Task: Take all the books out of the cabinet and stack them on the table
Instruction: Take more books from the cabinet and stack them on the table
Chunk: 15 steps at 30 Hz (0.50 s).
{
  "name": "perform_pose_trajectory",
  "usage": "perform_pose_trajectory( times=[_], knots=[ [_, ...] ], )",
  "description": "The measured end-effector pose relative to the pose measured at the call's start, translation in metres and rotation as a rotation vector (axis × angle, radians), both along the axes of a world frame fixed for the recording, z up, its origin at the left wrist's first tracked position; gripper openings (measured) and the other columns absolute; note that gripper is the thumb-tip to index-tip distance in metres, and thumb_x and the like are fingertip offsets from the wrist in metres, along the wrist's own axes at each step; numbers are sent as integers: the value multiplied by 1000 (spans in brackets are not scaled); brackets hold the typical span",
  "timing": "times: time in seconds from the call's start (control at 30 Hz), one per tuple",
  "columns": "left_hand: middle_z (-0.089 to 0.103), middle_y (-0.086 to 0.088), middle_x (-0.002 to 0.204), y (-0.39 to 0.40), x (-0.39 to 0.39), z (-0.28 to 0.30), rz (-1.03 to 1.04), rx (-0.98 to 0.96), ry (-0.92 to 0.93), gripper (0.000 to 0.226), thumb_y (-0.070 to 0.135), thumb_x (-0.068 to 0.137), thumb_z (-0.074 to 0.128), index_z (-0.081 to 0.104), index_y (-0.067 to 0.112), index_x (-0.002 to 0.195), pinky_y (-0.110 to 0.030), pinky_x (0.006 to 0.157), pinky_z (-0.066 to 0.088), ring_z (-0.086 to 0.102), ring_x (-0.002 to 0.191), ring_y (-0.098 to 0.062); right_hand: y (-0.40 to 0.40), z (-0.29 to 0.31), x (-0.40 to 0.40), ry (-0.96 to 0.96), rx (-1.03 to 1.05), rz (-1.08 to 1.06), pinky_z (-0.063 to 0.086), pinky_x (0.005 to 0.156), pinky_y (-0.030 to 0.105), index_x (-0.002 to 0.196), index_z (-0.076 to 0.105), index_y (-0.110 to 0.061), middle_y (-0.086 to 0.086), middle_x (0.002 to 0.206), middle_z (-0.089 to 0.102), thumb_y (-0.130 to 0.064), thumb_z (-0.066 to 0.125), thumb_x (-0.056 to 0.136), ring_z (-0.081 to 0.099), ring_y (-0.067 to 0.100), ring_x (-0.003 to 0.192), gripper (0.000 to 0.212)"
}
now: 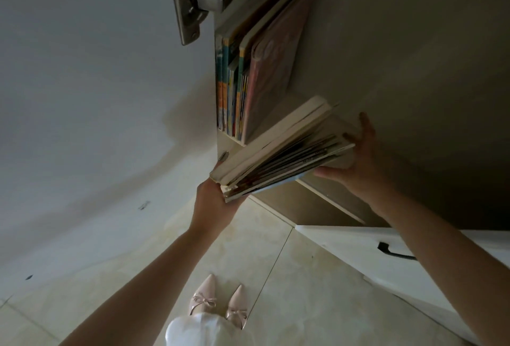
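Observation:
A bundle of several thin books (281, 149) is tilted out of the open cabinet (414, 55), page edges facing me. My left hand (215, 202) grips its near lower corner from below. My right hand (356, 158) holds the far end, thumb under the bundle and fingers spread behind it inside the cabinet. More books (248, 77) stand upright in a row on the shelf at the cabinet's left side, a large pink cover outermost.
The open white cabinet door (96, 83) with a metal hinge (190, 6) fills the left. A second white door with a dark handle (394, 253) stands open at lower right. Beige floor tiles (289, 276) and a person's pink shoes lie below.

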<state>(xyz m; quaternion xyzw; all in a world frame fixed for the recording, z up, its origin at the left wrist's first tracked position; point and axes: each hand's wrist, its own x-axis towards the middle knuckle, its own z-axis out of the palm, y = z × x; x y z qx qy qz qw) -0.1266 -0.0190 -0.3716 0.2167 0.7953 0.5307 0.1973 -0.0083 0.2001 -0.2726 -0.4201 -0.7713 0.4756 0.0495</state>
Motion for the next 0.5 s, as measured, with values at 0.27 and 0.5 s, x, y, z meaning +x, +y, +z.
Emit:
perform_pose_trajectory(
  times=[0.27, 0.5],
  knots=[
    [71, -6, 108, -7, -20, -18, -73, 76, -93, 54, 31, 70, 81, 64, 10, 116, -50, 87, 56, 67, 105, -24, 32, -24, -23, -176, -200, 401, 51, 79, 9, 136, 43, -15, -6, 117, 62, 1, 85, 63, 59, -11, 98, 86],
    [67, 24, 103, -12, -14, -15, -116, 17, -77, 49, 20, 68, 84, 64, 24, 113, -19, 87, 52, 63, 99, 5, 27, -36, -35, -97, -227, 323, 51, 87, 21, 120, 55, -19, -4, 110, 65, 4, 83, 64, 61, 6, 105, 66]
  ],
)
